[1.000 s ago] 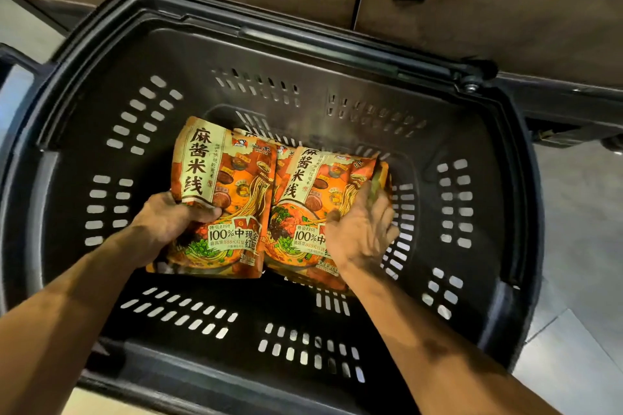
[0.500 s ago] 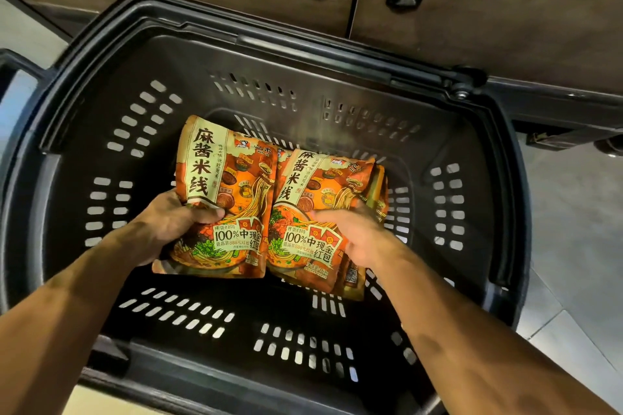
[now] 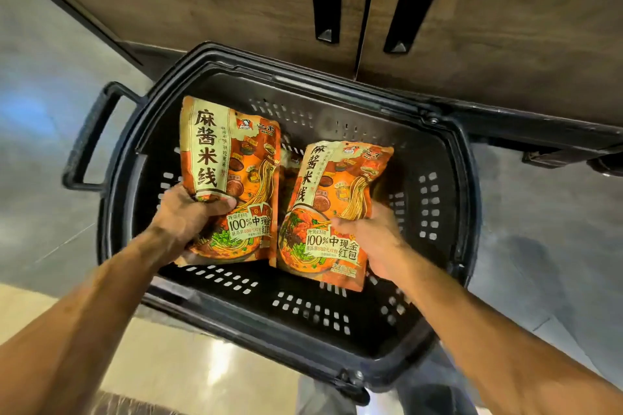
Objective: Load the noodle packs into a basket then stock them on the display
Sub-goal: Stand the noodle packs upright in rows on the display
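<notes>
Left hand (image 3: pixel 188 212): clamped on the lower edge of one orange noodle pack (image 3: pixel 232 175), thumb across its front, pack upright. Right hand (image 3: pixel 371 239): clamped on a second noodle pack (image 3: pixel 330 212), just right of the first, tilted slightly. Both packs were held over the black basket (image 3: pixel 438 212), beneath the hands. Basket handle (image 3: pixel 91 145) lay left of the left hand. Cabinet doors (image 3: pixel 236 3) stood beyond.

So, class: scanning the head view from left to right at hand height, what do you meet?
basket handle → left hand → left noodle pack → right noodle pack → right hand → basket's right wall
</notes>
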### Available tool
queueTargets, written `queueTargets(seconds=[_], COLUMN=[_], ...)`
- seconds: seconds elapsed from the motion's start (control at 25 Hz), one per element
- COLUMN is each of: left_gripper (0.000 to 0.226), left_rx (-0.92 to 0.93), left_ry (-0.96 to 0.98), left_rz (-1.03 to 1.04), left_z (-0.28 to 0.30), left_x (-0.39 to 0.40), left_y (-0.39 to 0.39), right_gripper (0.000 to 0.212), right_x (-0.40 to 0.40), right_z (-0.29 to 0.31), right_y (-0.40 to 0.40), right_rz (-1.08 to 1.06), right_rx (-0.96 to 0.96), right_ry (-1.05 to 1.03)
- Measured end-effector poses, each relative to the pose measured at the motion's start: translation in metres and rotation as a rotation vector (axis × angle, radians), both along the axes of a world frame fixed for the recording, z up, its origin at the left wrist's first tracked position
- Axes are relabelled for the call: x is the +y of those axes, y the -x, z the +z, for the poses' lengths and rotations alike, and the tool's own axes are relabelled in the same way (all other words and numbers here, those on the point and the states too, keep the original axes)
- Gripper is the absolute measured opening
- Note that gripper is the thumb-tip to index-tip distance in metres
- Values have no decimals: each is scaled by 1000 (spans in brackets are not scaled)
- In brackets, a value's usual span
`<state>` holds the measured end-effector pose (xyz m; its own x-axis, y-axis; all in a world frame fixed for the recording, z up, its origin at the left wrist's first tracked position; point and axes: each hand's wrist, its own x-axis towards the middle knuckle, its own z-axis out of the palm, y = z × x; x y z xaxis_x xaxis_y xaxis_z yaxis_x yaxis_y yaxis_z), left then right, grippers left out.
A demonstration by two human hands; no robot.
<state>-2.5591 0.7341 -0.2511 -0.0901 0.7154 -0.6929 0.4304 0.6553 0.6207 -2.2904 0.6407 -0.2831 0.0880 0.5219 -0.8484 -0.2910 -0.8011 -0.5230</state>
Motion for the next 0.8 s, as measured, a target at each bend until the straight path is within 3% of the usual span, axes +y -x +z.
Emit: queueTargets(seconds=[0.36,0.52,0.56,0.64,0.8], left_gripper=[26,31,34,38,32], left_rx=[-57,-77,-81,-109,-172], left_ry=[-151,-288,-311,-412,-558], left_rz=[65,78,72,82,99], left_z=[177,311,318,401,518], left_x=[-6,4,5,15,20], left_y=[-3,-2,-5,-8,-18], right_gripper=[34,32,31,29,30], right_x=[15,46,51,72,84], right_z=[190,328,337,417,542], right_y=[-41,-54,-55,-59,-63], right_rz=[190,163,153,129,97], right_rx=[-41,-71,-80,-110,-136], right_ry=[-337,-469,-482,-541,-665])
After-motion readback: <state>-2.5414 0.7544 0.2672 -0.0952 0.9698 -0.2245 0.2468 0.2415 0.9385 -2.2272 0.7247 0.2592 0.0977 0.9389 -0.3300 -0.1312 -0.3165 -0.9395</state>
